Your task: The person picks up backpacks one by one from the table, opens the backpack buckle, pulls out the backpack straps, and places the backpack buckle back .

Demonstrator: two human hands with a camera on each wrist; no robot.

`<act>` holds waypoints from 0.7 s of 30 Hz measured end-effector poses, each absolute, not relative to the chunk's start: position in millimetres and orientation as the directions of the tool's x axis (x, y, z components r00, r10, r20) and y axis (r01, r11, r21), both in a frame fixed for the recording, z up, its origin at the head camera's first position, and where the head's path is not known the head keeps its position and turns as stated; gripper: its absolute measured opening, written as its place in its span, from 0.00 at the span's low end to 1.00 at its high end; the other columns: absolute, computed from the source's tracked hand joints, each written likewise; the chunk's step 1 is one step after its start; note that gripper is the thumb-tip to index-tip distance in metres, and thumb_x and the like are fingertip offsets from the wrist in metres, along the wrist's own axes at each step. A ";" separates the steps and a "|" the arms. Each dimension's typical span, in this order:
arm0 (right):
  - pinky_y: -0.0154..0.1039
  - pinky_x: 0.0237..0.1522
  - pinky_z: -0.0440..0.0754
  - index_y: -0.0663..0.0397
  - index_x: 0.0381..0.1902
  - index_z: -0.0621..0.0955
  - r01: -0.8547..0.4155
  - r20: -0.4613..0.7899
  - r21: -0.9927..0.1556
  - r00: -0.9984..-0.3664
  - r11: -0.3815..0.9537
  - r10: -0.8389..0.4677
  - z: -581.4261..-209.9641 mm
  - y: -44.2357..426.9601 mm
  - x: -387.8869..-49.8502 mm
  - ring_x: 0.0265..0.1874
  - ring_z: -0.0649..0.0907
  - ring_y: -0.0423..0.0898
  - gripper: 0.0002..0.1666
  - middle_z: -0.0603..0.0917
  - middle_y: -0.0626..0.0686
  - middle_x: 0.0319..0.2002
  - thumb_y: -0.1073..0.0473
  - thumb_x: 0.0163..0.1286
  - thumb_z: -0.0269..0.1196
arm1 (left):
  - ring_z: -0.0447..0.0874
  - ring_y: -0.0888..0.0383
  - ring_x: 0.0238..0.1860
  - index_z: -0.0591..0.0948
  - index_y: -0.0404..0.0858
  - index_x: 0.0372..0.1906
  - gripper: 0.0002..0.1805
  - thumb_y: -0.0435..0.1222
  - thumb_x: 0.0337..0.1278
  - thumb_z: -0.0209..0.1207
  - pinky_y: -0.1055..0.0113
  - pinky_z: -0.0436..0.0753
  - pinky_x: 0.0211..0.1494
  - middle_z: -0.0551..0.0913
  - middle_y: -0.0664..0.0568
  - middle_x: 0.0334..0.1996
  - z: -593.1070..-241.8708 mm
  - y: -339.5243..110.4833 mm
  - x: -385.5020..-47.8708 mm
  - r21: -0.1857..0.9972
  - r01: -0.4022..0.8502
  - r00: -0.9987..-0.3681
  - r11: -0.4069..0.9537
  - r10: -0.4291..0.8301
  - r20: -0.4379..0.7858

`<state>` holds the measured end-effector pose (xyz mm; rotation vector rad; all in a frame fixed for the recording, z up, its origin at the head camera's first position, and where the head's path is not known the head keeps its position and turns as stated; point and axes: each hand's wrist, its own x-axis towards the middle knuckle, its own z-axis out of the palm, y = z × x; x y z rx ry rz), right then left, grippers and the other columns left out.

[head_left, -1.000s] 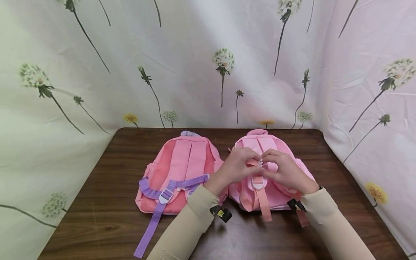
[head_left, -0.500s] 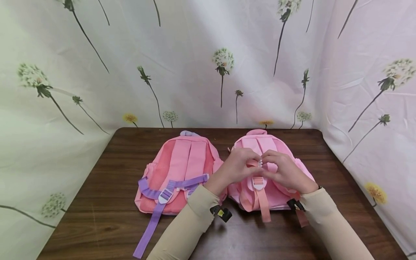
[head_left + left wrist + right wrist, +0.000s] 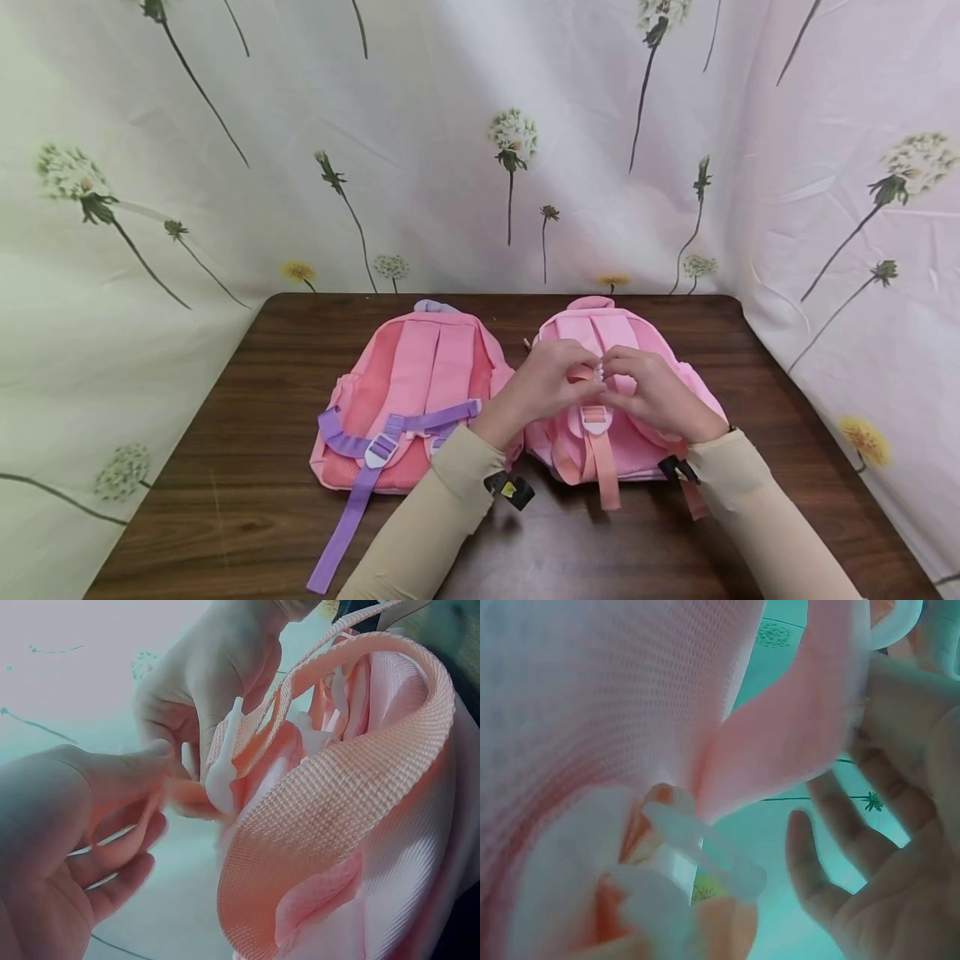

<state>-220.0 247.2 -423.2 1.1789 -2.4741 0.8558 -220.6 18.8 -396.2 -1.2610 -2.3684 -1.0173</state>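
A pink backpack (image 3: pixel 660 342) lies with its strap side up at the table's right, both hands meeting over its middle. My left hand (image 3: pixel 551 379) pinches a narrow peach strap (image 3: pixel 124 844) between thumb and fingers, the strap looping across its palm. Opposite it, my right hand (image 3: pixel 656 396) pinches at a small white buckle (image 3: pixel 598 372), mostly hidden by the fingertips. The right wrist view shows that hand's other fingers (image 3: pixel 870 832) spread loosely. Just below the hands sits a white strap adjuster (image 3: pixel 596 419) with a peach strap end (image 3: pixel 607 475) hanging from it.
Left of the hands lies a second pink backpack (image 3: pixel 420 350) with purple straps (image 3: pixel 352 521), one trailing toward the front. Both bags rest on a dark wooden table (image 3: pixel 225 467). A dandelion-print cloth (image 3: pixel 450 183) hangs behind and beside the table.
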 end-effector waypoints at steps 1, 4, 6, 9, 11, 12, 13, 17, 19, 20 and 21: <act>0.30 0.51 0.80 0.46 0.40 0.87 -0.772 0.466 -0.399 -0.636 0.496 -0.615 -423.9 246.9 -220.3 0.40 0.84 0.40 0.14 0.86 0.40 0.39 0.63 0.59 0.80 | 0.84 0.59 0.37 0.91 0.36 0.43 0.12 0.37 0.58 0.76 0.70 0.79 0.44 0.90 0.50 0.36 -395.1 18.1 -220.6 0.452 0.810 -0.581 0.373 0.612 0.536; 0.35 0.49 0.83 0.47 0.42 0.88 -0.758 0.446 -0.410 -0.651 0.506 -0.614 -425.2 245.9 -220.2 0.40 0.84 0.39 0.15 0.86 0.40 0.39 0.63 0.59 0.80 | 0.82 0.59 0.35 0.91 0.36 0.44 0.13 0.37 0.57 0.77 0.72 0.76 0.41 0.90 0.50 0.35 -391.2 16.1 -220.5 0.451 0.810 -0.583 0.375 0.601 0.547; 0.39 0.48 0.85 0.47 0.44 0.88 -0.750 0.433 -0.406 -0.661 0.523 -0.612 -424.8 244.5 -220.0 0.40 0.84 0.38 0.15 0.86 0.41 0.40 0.62 0.59 0.80 | 0.81 0.59 0.34 0.91 0.36 0.45 0.14 0.38 0.56 0.77 0.73 0.75 0.39 0.90 0.50 0.35 -388.8 14.7 -220.2 0.457 0.805 -0.589 0.378 0.600 0.541; 0.42 0.47 0.86 0.47 0.44 0.88 -0.746 0.426 -0.381 -0.666 0.546 -0.612 -422.3 241.9 -220.0 0.39 0.83 0.38 0.16 0.84 0.41 0.39 0.60 0.59 0.81 | 0.82 0.59 0.35 0.91 0.36 0.45 0.14 0.38 0.56 0.77 0.73 0.75 0.40 0.90 0.50 0.36 -387.3 13.6 -220.2 0.468 0.800 -0.595 0.375 0.596 0.539; 0.42 0.46 0.86 0.47 0.44 0.87 -0.751 0.437 -0.368 -0.660 0.548 -0.611 -420.5 240.6 -219.9 0.39 0.83 0.40 0.16 0.83 0.41 0.39 0.59 0.59 0.81 | 0.83 0.59 0.35 0.91 0.36 0.44 0.14 0.37 0.56 0.78 0.73 0.76 0.40 0.90 0.50 0.36 -386.9 12.8 -219.9 0.472 0.801 -0.594 0.368 0.590 0.547; 0.42 0.46 0.85 0.47 0.43 0.87 -0.755 0.447 -0.368 -0.656 0.543 -0.609 -419.5 240.2 -219.7 0.38 0.83 0.41 0.16 0.83 0.41 0.39 0.60 0.59 0.81 | 0.83 0.59 0.36 0.91 0.36 0.44 0.13 0.37 0.56 0.78 0.73 0.76 0.40 0.91 0.50 0.36 -386.8 12.6 -219.8 0.472 0.802 -0.592 0.365 0.587 0.552; 0.41 0.46 0.84 0.47 0.43 0.87 -0.759 0.459 -0.371 -0.651 0.535 -0.604 -418.6 239.9 -219.4 0.38 0.83 0.42 0.16 0.83 0.41 0.38 0.60 0.59 0.81 | 0.83 0.59 0.36 0.91 0.36 0.44 0.13 0.37 0.55 0.78 0.73 0.76 0.40 0.91 0.50 0.36 -387.0 12.4 -219.9 0.475 0.802 -0.592 0.362 0.585 0.555; 0.36 0.46 0.82 0.48 0.41 0.87 -0.772 0.504 -0.391 -0.635 0.501 -0.586 -416.7 239.7 -219.1 0.36 0.83 0.44 0.15 0.84 0.41 0.38 0.64 0.59 0.80 | 0.83 0.59 0.37 0.91 0.36 0.44 0.13 0.37 0.55 0.78 0.74 0.75 0.41 0.91 0.50 0.37 -387.1 11.7 -219.9 0.489 0.797 -0.598 0.354 0.576 0.558; 0.34 0.46 0.82 0.48 0.41 0.87 -0.773 0.511 -0.392 -0.634 0.499 -0.580 -416.9 239.7 -219.3 0.35 0.83 0.44 0.15 0.85 0.42 0.37 0.65 0.58 0.80 | 0.83 0.59 0.37 0.91 0.37 0.44 0.14 0.37 0.55 0.78 0.74 0.75 0.41 0.91 0.50 0.37 -387.6 11.4 -220.0 0.497 0.793 -0.602 0.352 0.575 0.554; 0.34 0.46 0.82 0.48 0.41 0.88 -0.774 0.513 -0.389 -0.632 0.499 -0.580 -417.5 239.8 -219.7 0.35 0.84 0.44 0.15 0.86 0.42 0.36 0.66 0.58 0.80 | 0.83 0.59 0.37 0.91 0.37 0.44 0.13 0.37 0.55 0.78 0.73 0.75 0.41 0.91 0.50 0.37 -387.7 11.2 -219.9 0.499 0.793 -0.603 0.350 0.576 0.553; 0.35 0.46 0.83 0.48 0.40 0.88 -0.774 0.514 -0.385 -0.632 0.502 -0.580 -418.2 239.7 -219.9 0.35 0.84 0.43 0.15 0.87 0.42 0.36 0.66 0.58 0.80 | 0.83 0.59 0.37 0.91 0.37 0.44 0.13 0.37 0.55 0.78 0.74 0.75 0.41 0.91 0.50 0.37 -388.0 11.0 -219.8 0.500 0.792 -0.602 0.349 0.577 0.551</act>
